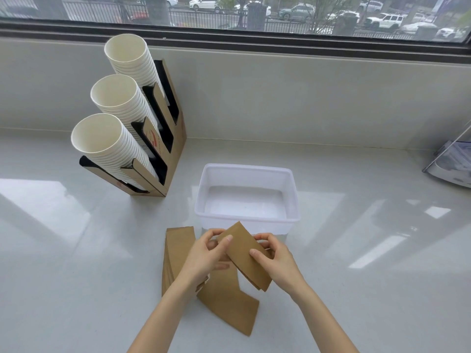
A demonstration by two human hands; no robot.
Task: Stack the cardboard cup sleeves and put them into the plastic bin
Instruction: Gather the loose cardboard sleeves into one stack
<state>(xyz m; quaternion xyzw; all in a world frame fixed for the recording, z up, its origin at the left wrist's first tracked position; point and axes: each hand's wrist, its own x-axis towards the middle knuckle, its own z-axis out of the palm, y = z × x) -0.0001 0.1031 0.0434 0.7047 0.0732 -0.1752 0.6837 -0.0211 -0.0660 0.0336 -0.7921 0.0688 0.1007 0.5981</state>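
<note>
A small stack of flat brown cardboard sleeves (pixel 248 258) is held above the counter, tilted, between both hands. My left hand (pixel 204 256) grips its upper left end and my right hand (pixel 276 261) grips its right side. Under the hands, more sleeves lie flat on the counter: a pile (pixel 175 253) to the left and one sleeve (pixel 229 304) angled toward me. The translucent white plastic bin (pixel 246 171) stands just beyond the hands with nothing inside it.
A cardboard holder (pixel 175 138) with three slanted stacks of white paper cups (pixel 109 143) stands at the back left. A clear plastic stand (pixel 448 161) sits at the right edge. A wall and window ledge run along the back.
</note>
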